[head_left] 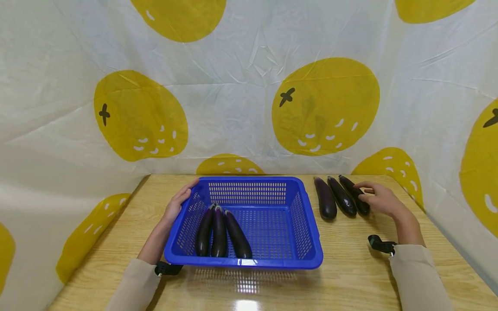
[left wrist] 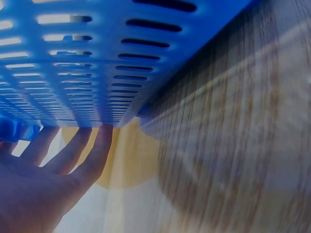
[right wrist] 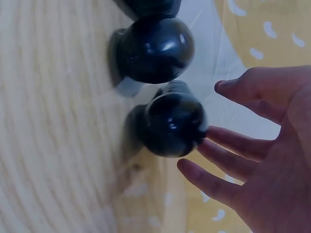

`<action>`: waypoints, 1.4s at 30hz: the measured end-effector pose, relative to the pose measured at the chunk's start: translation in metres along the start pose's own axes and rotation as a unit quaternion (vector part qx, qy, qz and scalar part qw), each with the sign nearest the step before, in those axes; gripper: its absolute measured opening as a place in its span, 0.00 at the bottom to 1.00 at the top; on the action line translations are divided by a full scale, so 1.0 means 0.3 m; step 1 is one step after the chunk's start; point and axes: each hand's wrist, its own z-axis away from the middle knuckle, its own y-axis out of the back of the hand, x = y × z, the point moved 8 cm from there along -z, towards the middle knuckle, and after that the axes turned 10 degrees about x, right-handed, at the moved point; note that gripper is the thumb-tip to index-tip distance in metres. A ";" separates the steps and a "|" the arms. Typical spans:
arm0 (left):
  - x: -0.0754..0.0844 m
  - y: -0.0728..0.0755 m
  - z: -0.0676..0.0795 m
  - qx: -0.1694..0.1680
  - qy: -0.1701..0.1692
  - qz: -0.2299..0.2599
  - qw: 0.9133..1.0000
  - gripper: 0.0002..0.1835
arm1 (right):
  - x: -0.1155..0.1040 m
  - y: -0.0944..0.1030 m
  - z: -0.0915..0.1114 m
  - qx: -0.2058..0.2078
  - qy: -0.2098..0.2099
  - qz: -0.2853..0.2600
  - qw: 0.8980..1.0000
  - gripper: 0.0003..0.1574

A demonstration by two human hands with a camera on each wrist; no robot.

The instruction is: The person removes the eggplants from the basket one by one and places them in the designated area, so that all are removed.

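My left hand rests at the back left of a blue plastic basket. In the left wrist view its extended fingers meet the outside of the slotted basket wall. Inside the basket, three dark eggplants lie side by side toward the left. To the right my right hand reaches over the outermost eggplant of three on the table. Seen from the right wrist, its fingertips are right at the side of that eggplant, with the thumb spread apart from it.
Two more eggplants, one in the middle and one nearest the basket, lie beside the outermost one. All stand on a wood-grain table. Behind and at the sides hangs a white sheet with yellow fruit prints.
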 end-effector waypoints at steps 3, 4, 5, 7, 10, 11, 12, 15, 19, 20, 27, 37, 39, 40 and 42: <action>0.001 -0.002 -0.001 -0.001 -0.002 -0.003 1.000 0.30 | -0.016 0.018 -0.001 0.012 0.011 -0.001 1.000 0.26; 0.001 -0.003 -0.001 -0.003 -0.003 -0.004 1.000 0.30 | -0.023 0.024 -0.002 0.016 0.015 -0.001 1.000 0.26; 0.001 -0.004 -0.002 -0.005 -0.003 -0.004 1.000 0.30 | -0.032 0.031 -0.003 0.021 0.021 0.000 1.000 0.26; 0.000 -0.007 -0.002 -0.008 -0.001 -0.003 1.000 0.30 | -0.052 0.044 -0.004 0.031 0.033 0.006 0.999 0.25; -0.002 -0.007 -0.002 -0.010 0.000 -0.003 1.000 0.30 | -0.092 0.068 -0.006 0.045 0.046 0.020 0.998 0.25; -0.003 -0.007 -0.002 -0.010 0.001 -0.002 1.000 0.30 | -0.107 0.076 -0.005 0.047 0.048 0.023 0.997 0.25; -0.002 -0.007 -0.002 -0.010 0.000 -0.002 1.000 0.30 | -0.122 0.084 -0.005 0.048 0.050 0.025 0.997 0.25; -0.003 -0.007 -0.002 -0.010 0.001 0.002 1.000 0.30 | -0.166 0.103 -0.002 0.047 0.058 0.019 0.997 0.25; -0.007 -0.009 -0.002 -0.013 0.003 0.006 1.000 0.30 | -0.226 0.122 0.007 0.055 0.078 -0.005 0.995 0.25; -0.008 -0.010 -0.002 -0.013 0.004 0.007 1.000 0.30 | -0.242 0.127 0.010 0.059 0.084 -0.010 0.995 0.25; -0.009 -0.011 -0.005 -0.012 0.002 0.009 1.000 0.31 | -0.353 0.162 0.028 0.096 0.125 -0.013 0.987 0.22; -0.004 -0.007 0.001 -0.008 0.004 0.009 1.000 0.30 | -0.557 0.160 0.062 0.114 0.206 -0.032 0.971 0.22; -0.004 -0.006 0.000 -0.007 0.003 0.008 1.000 0.31 | -0.591 0.150 0.069 0.112 0.216 -0.040 0.969 0.23; -0.003 -0.006 -0.001 -0.006 0.002 0.009 1.000 0.30 | -0.606 0.145 0.072 0.110 0.220 -0.042 0.968 0.24; -0.001 -0.007 -0.001 -0.007 0.000 0.011 1.000 0.31 | -0.637 0.131 0.078 0.102 0.230 -0.049 0.967 0.25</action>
